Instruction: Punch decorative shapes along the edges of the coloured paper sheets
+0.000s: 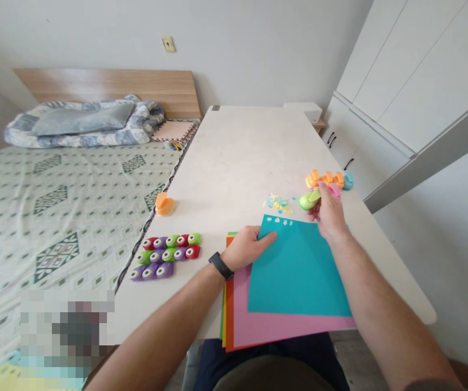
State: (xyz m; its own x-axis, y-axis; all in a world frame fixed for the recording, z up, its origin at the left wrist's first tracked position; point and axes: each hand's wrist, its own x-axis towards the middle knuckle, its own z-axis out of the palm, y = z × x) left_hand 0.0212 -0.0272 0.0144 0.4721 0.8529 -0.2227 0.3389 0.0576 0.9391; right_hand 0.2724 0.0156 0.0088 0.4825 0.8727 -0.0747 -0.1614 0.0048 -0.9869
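My left hand point(247, 247) pinches the left edge of a teal sheet of paper point(299, 271), thumb on top and fingers out of sight underneath. A short row of small cut-out shapes runs along the sheet's top left edge. Just beyond its top edge, my right hand point(328, 214) grips a light green craft punch point(309, 200). Beneath the teal sheet lie coloured sheets, the pink paper point(244, 326) uppermost. Blue, yellow and white paper confetti point(279, 203) is scattered left of the green punch.
Orange punches point(327, 179) and a blue punch point(348, 181) stand behind my right hand, near a pink one point(334, 189). At left are a single orange punch point(164, 205) and rows of small punches point(168, 255). The white table point(254, 146) adjoins a bed point(107, 179).
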